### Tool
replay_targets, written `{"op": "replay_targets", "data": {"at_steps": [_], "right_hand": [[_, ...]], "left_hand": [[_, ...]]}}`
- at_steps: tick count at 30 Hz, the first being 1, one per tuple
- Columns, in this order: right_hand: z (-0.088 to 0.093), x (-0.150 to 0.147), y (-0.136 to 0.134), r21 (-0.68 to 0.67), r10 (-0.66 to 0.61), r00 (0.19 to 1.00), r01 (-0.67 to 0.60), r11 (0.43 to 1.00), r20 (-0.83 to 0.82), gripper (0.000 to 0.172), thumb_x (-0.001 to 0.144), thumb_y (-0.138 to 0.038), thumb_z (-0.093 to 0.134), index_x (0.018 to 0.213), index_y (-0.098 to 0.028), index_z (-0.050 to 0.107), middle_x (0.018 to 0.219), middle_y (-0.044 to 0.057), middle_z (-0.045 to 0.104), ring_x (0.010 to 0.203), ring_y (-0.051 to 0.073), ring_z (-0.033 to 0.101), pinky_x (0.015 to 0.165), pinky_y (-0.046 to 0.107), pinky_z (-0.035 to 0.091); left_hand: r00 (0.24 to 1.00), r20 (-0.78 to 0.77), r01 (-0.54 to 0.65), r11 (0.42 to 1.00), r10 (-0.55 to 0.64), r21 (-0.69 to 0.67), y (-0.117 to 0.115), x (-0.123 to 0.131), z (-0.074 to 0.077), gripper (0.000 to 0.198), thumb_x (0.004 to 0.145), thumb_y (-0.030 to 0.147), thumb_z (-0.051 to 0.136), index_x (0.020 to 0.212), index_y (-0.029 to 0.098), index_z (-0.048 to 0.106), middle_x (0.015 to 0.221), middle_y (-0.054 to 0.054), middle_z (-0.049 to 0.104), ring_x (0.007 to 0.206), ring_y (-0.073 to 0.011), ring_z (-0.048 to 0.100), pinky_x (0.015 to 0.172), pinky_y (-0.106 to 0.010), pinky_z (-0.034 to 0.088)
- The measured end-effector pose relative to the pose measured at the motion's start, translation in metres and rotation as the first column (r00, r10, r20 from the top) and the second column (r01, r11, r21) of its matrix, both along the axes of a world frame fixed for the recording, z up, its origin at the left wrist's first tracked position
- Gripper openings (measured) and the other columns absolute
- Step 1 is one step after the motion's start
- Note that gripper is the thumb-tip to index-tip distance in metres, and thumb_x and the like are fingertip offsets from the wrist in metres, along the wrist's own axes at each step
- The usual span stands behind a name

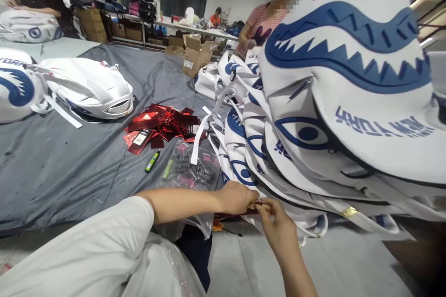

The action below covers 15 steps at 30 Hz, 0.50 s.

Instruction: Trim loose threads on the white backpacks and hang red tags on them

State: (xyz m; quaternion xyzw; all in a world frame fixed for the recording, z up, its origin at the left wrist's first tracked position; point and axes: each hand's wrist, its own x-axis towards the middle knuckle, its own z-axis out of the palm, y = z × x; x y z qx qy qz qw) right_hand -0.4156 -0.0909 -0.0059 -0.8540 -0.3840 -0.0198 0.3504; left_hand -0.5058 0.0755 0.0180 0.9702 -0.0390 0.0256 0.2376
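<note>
My left hand (237, 197) and my right hand (277, 222) meet at the lower edge of a leaning stack of white backpacks (313, 148) printed with blue shark mouths and eyes. Both hands pinch a small dark red item (257, 203) between their fingertips, right at the bottom bag's edge. What the item is stays too small to name. My left forearm lies over a clear plastic bag (190, 171) of dark pieces.
A pile of red hang tags (162, 125) and two green lighters (152, 161) lie on the grey table cover (69, 162). More white backpacks (90, 88) rest at the left. Other people work at the back left and beyond the stack; cardboard boxes (195, 55) stand behind.
</note>
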Motion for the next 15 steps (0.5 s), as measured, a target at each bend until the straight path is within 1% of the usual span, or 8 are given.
{"op": "replay_targets", "data": {"at_steps": [2,4,7,9,11,12,13,15], "right_hand": [[0.004,-0.003,0.002,0.005,-0.114,0.989,0.115,0.993,-0.092,0.039,0.074,-0.056,0.059,0.095,-0.024,0.059,0.072,0.003,0.071,0.072,0.026,0.068,0.070,0.035,0.049],[0.008,-0.006,0.003,0.009,-0.166,0.974,0.169,0.986,-0.154,0.043,0.070,-0.059,0.061,0.094,-0.024,0.058,0.073,0.003,0.071,0.075,0.027,0.069,0.073,0.037,0.050],[0.009,-0.007,0.005,0.021,-0.188,0.962,0.196,0.980,-0.197,0.045,0.066,-0.061,0.064,0.092,-0.024,0.058,0.074,0.004,0.072,0.076,0.027,0.069,0.076,0.038,0.051],[0.007,-0.006,0.005,0.045,-0.185,0.954,0.201,0.979,-0.236,0.047,0.065,-0.061,0.065,0.092,-0.024,0.058,0.074,0.004,0.072,0.077,0.027,0.069,0.077,0.039,0.051],[0.004,-0.005,0.005,0.082,-0.169,0.944,0.200,0.976,-0.284,0.048,0.065,-0.061,0.066,0.094,-0.023,0.058,0.074,0.004,0.072,0.077,0.026,0.069,0.078,0.039,0.050],[0.003,-0.004,0.005,0.096,-0.162,0.939,0.199,0.975,-0.303,0.049,0.065,-0.060,0.067,0.094,-0.023,0.058,0.075,0.004,0.071,0.078,0.026,0.069,0.078,0.039,0.050],[0.001,-0.004,0.005,0.107,-0.156,0.935,0.199,0.974,-0.318,0.049,0.065,-0.060,0.067,0.095,-0.022,0.058,0.075,0.004,0.071,0.078,0.026,0.068,0.079,0.039,0.050],[-0.001,-0.003,0.004,0.124,-0.154,0.929,0.206,0.971,-0.336,0.049,0.065,-0.059,0.069,0.095,-0.022,0.058,0.076,0.003,0.070,0.080,0.025,0.068,0.081,0.040,0.049]], "left_hand": [[1.000,-0.005,-0.023,0.999,0.023,-0.030,0.000,0.000,0.000,0.025,0.097,0.032,0.048,0.112,0.017,0.061,0.104,-0.012,0.074,0.097,-0.0284,0.072,0.076,-0.036,0.054],[1.000,-0.023,-0.013,0.998,0.011,-0.067,0.000,-0.001,-0.001,0.026,0.097,0.035,0.049,0.115,0.020,0.060,0.106,-0.010,0.074,0.099,-0.0260,0.071,0.077,-0.033,0.053],[0.998,-0.060,0.000,0.994,-0.007,-0.109,0.001,-0.001,-0.004,0.018,0.095,0.031,0.051,0.105,0.024,0.065,0.104,-0.005,0.075,0.099,-0.0227,0.071,0.076,-0.029,0.051],[0.997,-0.077,-0.039,0.991,0.030,-0.126,0.002,-0.001,-0.005,0.019,0.095,0.035,0.053,0.100,0.022,0.065,0.102,-0.006,0.075,0.099,-0.0245,0.071,0.076,-0.030,0.051],[0.995,-0.083,-0.074,0.987,0.062,-0.145,0.002,-0.001,-0.006,0.026,0.094,0.044,0.055,0.101,0.021,0.064,0.101,-0.007,0.075,0.100,-0.0260,0.071,0.076,-0.031,0.052],[0.995,-0.083,-0.072,0.985,0.060,-0.158,0.002,0.000,-0.006,0.028,0.094,0.047,0.055,0.104,0.021,0.064,0.103,-0.006,0.075,0.100,-0.0253,0.070,0.077,-0.031,0.052],[0.995,-0.083,-0.062,0.984,0.048,-0.169,0.002,-0.001,-0.006,0.027,0.094,0.046,0.055,0.106,0.023,0.064,0.105,-0.005,0.075,0.101,-0.0240,0.070,0.078,-0.030,0.051],[0.996,-0.083,-0.046,0.982,0.031,-0.182,0.002,-0.001,-0.006,0.022,0.096,0.039,0.052,0.109,0.025,0.064,0.108,-0.003,0.075,0.104,-0.0227,0.070,0.080,-0.029,0.051]]}}
